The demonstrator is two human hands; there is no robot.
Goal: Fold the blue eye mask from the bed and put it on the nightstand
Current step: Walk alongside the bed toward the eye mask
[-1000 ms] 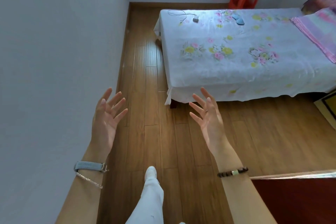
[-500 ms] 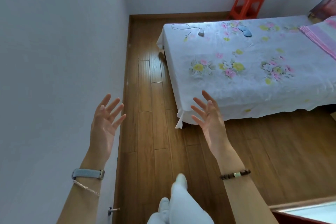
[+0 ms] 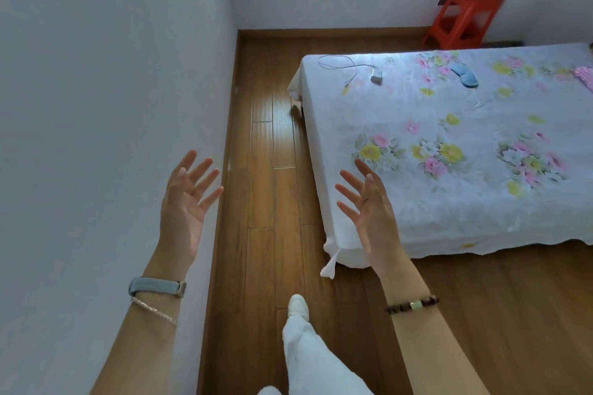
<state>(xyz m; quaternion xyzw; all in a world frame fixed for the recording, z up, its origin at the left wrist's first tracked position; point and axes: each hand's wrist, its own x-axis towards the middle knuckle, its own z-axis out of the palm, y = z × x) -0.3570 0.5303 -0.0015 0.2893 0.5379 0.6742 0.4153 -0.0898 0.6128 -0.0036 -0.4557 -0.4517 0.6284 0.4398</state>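
Hands raised over the wooden floor (image 3: 276,202), left (image 3: 184,202) and right (image 3: 369,205), fingers spread, holding nothing. Blue eye mask (image 3: 464,74) flat on the far side of the bed (image 3: 449,202), well apart from both.

I am closer to the white floral-sheeted bed (image 3: 449,170) now; my white-trousered leg (image 3: 308,349) steps forward at 6 o'clock, shoe ahead.
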